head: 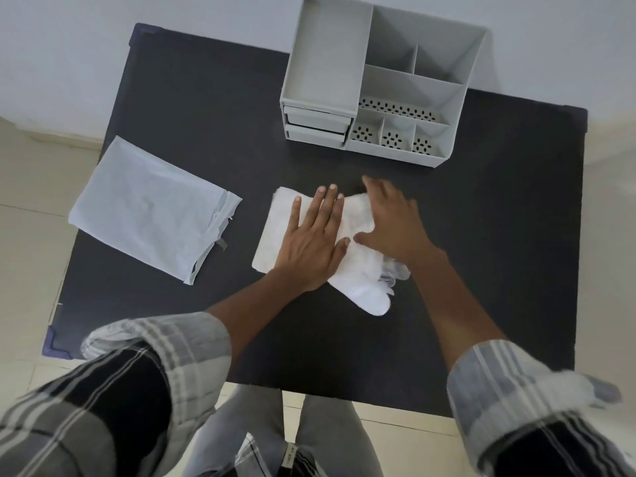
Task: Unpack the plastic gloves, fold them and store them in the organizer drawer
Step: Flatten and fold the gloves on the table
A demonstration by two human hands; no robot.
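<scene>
A stack of white translucent plastic gloves (pixel 361 280) lies flat in the middle of the black table (pixel 206 98), glove fingers pointing toward me. My left hand (pixel 313 242) presses flat on the stack's left half, fingers spread. My right hand (pixel 392 225) lies flat on the right half, slightly blurred. Neither hand grips anything. The grey organizer (pixel 378 84) stands at the table's far edge, with two small drawers (pixel 316 127) at its front left, both closed.
A pale blue, torn-open packaging bag (pixel 148 208) lies flat on the table's left side. The organizer has several open compartments, some with perforated floors. Light floor tiles surround the table; my legs are at its near edge.
</scene>
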